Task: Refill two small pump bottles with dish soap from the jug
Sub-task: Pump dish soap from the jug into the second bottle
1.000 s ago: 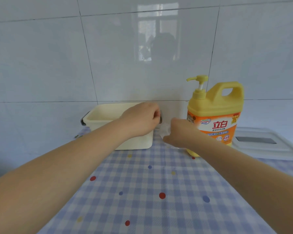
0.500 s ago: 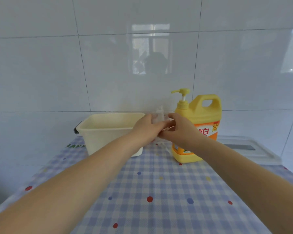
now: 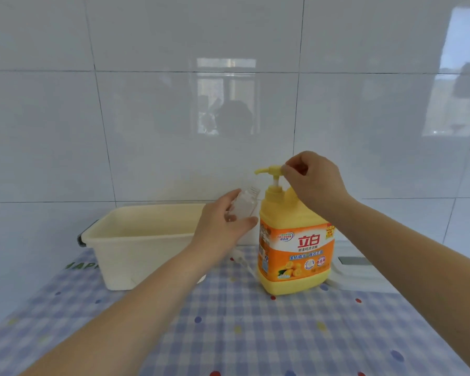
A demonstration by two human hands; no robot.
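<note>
A yellow dish soap jug (image 3: pixel 296 253) with an orange label stands on the checked tablecloth. Its yellow pump head (image 3: pixel 267 170) points left. My right hand (image 3: pixel 312 180) is above the jug, its curled fingertips pinching the back end of the pump head. My left hand (image 3: pixel 223 226) grips a small clear bottle (image 3: pixel 243 204) without its cap. The bottle is tilted, with its open neck just below the pump spout. A small white pump cap with its tube (image 3: pixel 240 258) lies on the cloth left of the jug. I see no second small bottle.
A cream plastic basin (image 3: pixel 136 248) stands at the back left against the tiled wall. A flat white object (image 3: pixel 358 270) lies behind the jug on the right. The blue checked tablecloth (image 3: pixel 242 335) with coloured dots covers the near table.
My right hand rose from the bottle to the jug's pump head. The left hand brought the uncapped bottle under the spout. The white cap now lies on the cloth.
</note>
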